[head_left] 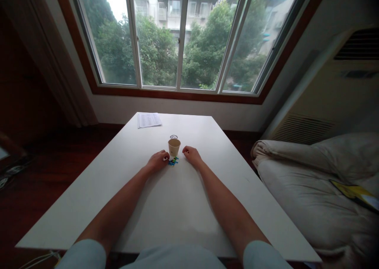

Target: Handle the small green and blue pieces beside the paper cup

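Here's your left hand (158, 161), the nearer one, with the little pile of coloured pieces (173, 161) just right of its curled fingers, in front of the cup (174, 148); long axis too small to tell. Your right hand (192, 156) curls farther right. Whether either is pinching, I can't tell.

Short pale-blue sleeves (85, 255), matching shirt front (179, 258)
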`<state>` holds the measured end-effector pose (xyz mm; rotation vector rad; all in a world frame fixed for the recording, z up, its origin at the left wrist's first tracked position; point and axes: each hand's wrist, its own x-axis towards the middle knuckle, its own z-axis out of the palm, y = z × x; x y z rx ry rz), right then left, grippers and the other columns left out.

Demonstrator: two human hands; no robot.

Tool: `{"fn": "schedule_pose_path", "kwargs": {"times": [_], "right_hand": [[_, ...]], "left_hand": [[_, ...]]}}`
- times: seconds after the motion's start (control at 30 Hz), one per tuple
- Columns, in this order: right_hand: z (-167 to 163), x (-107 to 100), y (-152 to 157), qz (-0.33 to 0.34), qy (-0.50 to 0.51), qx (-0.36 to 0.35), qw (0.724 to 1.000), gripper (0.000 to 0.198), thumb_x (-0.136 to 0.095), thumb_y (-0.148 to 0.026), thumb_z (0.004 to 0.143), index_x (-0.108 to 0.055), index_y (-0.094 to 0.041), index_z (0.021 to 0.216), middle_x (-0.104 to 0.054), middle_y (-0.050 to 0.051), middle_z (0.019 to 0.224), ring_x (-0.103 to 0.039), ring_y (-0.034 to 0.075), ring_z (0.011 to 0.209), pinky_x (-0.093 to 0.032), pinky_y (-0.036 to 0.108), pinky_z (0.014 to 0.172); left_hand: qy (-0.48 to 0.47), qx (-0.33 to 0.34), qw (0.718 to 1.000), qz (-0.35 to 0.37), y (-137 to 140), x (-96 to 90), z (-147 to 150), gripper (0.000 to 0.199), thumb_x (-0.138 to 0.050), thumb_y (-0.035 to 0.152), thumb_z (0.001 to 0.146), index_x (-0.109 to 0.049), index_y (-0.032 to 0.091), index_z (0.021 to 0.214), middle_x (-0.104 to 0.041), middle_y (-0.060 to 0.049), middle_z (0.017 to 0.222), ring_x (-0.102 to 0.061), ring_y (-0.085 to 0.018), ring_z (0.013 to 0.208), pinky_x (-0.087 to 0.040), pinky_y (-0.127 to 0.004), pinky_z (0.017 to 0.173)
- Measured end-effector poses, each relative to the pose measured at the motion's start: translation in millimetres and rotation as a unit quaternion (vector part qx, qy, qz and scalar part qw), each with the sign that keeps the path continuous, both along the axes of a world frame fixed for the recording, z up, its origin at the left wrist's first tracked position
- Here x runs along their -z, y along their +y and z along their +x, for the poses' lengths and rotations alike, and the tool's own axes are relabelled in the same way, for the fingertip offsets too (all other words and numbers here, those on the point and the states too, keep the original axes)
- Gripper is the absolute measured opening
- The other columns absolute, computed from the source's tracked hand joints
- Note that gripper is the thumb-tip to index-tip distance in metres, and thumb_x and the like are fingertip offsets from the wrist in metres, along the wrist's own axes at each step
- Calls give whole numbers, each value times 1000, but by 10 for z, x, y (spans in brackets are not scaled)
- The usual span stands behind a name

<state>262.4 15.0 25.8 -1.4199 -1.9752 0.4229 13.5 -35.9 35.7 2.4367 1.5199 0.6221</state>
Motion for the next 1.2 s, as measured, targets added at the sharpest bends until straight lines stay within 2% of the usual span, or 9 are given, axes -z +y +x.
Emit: {"fn": "schedule_pose_path", "kwargs": {"times": [0.2,0.33,0.5,0.67,0.93,1.2], "right_hand": [[1,68,-60,-13,-72,-81,994,18,-60,-19,78,-73,-23,91,-65,0,80,-53,13,72,-38,22,66],[-3,29,-103,-5,-73,-116,990,15,-62,-22,81,-74,-24,90,-64,-1,81,-53,12,71,-38,21,67],[-9,33,-110,-10,-46,-112,993,16,-62,-18,80,-74,-23,89,-62,-2,80,-53,12,72,-39,22,69],[-1,42,-90,-17,-9,-168,986,23,-63,-15,77,-74,-24,95,-60,-3,80,-53,11,71,-40,21,68],[-31,39,-105,-17,-22,-156,987,23,-70,-17,73,-75,-24,95,-59,-3,81,-51,12,72,-39,22,70],[-55,93,-86,13,-46,-143,989,16,-68,-19,78,-74,-24,92,-60,-2,80,-51,12,73,-38,23,70]], "left_hand": [[1,-64,998,-6,11,4,-37,17,-61,24,85,-70,25,98,-62,-3,100,-58,-16,89,-42,-25,75],[0,-49,999,-5,19,4,-59,18,-59,24,86,-72,24,99,-62,-5,97,-57,-17,92,-43,-26,78],[-8,-20,1000,-2,43,29,-73,18,-58,19,85,-72,24,95,-63,-5,94,-57,-17,88,-42,-26,75],[-4,-26,1000,-4,46,35,-68,18,-58,18,84,-73,23,92,-64,-4,92,-58,-16,84,-42,-25,74],[-12,-5,1000,-17,26,-15,-89,18,-60,28,85,-74,23,96,-64,-3,92,-58,-14,78,-43,-25,73],[-16,9,1000,-22,32,-11,-101,20,-60,20,81,-73,23,95,-63,-3,93,-58,-14,81,-45,-24,74]]}}
